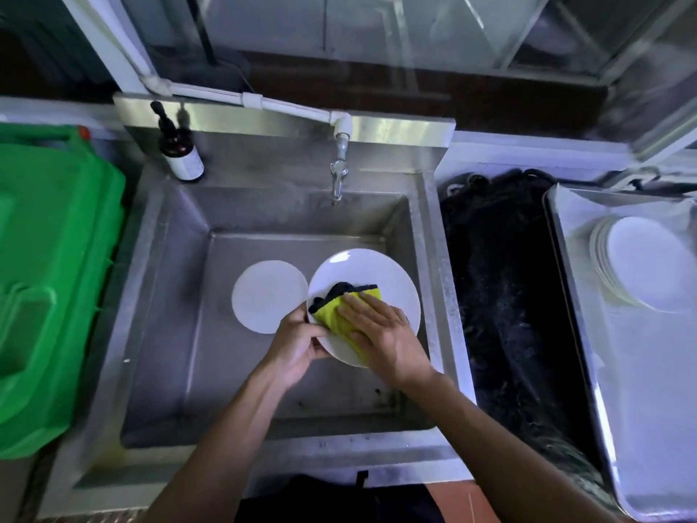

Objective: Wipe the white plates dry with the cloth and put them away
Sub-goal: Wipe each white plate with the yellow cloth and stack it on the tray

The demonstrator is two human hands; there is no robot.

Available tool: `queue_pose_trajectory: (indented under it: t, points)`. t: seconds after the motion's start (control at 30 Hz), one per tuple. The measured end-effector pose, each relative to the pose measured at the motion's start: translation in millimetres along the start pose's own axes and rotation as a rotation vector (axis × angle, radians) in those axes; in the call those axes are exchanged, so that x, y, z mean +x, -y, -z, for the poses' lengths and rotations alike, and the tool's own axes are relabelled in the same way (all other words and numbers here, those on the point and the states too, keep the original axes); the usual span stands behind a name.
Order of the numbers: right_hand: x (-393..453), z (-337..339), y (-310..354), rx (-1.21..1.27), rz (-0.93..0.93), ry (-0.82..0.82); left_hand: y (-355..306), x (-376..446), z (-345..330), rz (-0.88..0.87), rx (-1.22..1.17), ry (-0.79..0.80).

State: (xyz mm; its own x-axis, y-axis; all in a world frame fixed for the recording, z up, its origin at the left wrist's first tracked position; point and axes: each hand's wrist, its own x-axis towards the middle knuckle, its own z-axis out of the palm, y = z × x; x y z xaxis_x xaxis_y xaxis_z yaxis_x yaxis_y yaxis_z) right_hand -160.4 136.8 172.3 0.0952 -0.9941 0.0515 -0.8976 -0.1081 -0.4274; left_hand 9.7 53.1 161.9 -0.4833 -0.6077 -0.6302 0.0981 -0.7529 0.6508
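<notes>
Low in the frame's centre, the left hand (pixel 298 343) grips the near-left rim of a white plate (pixel 371 273) held over the steel sink (pixel 166 296), while the right hand (pixel 381 330) presses flat, fingers straight, on a yellow-and-black cloth (pixel 339 303) spread across the plate. Just left of it a second plate (pixel 268 296) lies on the basin floor, with bare steel all round. Farther off, a plate stack (pixel 641 264) rests on the tray (pixel 641 371) at right, a green bin (pixel 52 277) fills the left edge, and the bottle (pixel 181 152) by the tap (pixel 338 175) has a label too blurred to read.
</notes>
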Motion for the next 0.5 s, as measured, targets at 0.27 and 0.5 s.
queue_pose_trajectory:
  t: [0.27, 0.5]
  points:
    - [28.9, 18.0, 29.3, -0.161, 0.118, 0.038, -20.8, -31.9, 4.1, -0.087, 0.034, 0.029]
    - [52.2, 23.1, 43.2, -0.188, 0.091, 0.002, -36.9, -43.6, 6.3, -0.137, 0.075, 0.006]
